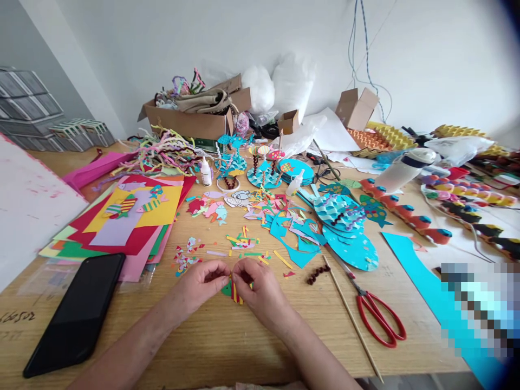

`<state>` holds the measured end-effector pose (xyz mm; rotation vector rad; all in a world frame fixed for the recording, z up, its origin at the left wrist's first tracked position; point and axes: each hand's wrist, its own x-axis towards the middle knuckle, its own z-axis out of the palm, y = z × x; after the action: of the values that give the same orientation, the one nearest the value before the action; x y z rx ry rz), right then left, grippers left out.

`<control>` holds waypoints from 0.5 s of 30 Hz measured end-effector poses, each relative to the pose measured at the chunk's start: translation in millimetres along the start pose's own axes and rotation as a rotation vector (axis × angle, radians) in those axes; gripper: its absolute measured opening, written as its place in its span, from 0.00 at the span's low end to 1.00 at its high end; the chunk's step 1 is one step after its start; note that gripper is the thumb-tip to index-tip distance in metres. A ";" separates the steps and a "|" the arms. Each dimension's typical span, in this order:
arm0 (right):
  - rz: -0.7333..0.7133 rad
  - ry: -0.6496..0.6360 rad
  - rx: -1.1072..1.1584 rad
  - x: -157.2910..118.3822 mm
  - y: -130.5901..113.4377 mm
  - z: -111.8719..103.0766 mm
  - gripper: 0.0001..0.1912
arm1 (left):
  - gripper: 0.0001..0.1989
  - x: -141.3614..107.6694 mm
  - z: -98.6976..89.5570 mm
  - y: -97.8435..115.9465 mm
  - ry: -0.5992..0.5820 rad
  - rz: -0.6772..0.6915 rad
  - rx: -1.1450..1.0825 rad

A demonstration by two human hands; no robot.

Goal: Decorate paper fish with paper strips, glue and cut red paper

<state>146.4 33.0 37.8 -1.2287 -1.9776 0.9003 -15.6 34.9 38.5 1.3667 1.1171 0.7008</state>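
Note:
My left hand (208, 277) and my right hand (259, 283) meet at the fingertips, low in the middle of the head view. Both are closed in a pinch. What they hold is small and hidden by the fingers. Directly below the fingertips shows a green paper fish (226, 289) with red and yellow stripes, its upper part covered by my hands. I cannot tell whether the fingers grip it or only touch it. Just beyond lie thin paper strips (247, 254) in green, yellow and lilac. Tiny paper scraps (187, 255) are piled beyond my left hand.
A black phone (77, 314) lies left, before stacked coloured paper (134, 216). To the right are red-handled scissors (379, 317), a wooden stick (352, 319) and a brown pipe cleaner (318, 274). Glue bottles (206, 172), blue paper offcuts (294, 238) and a cardboard box (189, 120) stand or lie farther back.

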 end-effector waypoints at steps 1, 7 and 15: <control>-0.043 0.011 -0.047 -0.7 0.0 0.6 0.08 | 0.07 1.5 1.1 -1.1 0.009 -0.003 -0.003; -0.148 0.003 -0.272 -3.4 1.7 4.9 0.07 | 0.07 8.9 6.4 -8.0 0.071 -0.001 0.003; -0.093 0.058 -0.158 -1.7 6.7 6.7 0.09 | 0.05 7.7 6.9 -9.0 0.118 0.040 0.070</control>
<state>144.9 32.2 28.3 -1.2241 -2.0726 0.6658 -8.4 38.0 27.2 1.4253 1.2198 0.7858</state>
